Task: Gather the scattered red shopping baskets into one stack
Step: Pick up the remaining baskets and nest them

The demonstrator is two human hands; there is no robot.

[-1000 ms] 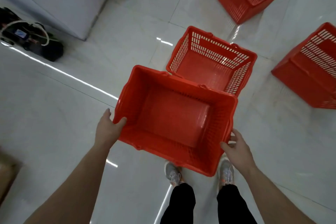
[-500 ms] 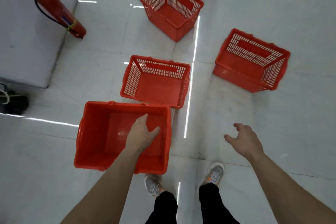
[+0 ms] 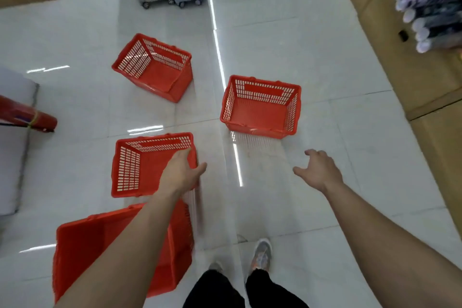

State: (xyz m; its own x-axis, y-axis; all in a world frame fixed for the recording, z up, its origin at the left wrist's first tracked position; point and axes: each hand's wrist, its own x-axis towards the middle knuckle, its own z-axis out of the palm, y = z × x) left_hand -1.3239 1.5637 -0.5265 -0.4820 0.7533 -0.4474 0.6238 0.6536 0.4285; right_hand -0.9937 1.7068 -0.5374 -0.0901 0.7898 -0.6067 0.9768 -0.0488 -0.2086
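Four red baskets apart on the floor: lower-left basket (image 3: 100, 245), centre-left basket (image 3: 140, 170), upper basket (image 3: 160, 72), right basket (image 3: 260, 112). Left hand (image 3: 181, 174) spread across the centre-left basket's right rim, thumb outside. Right hand (image 3: 318, 170) loose-fingered, holding nothing.

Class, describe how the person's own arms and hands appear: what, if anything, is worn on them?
The left arm and right arm are bare to the frame edge; no sleeves show. The left hand and right hand wear no gloves, and no watch, bracelet or ring is visible.
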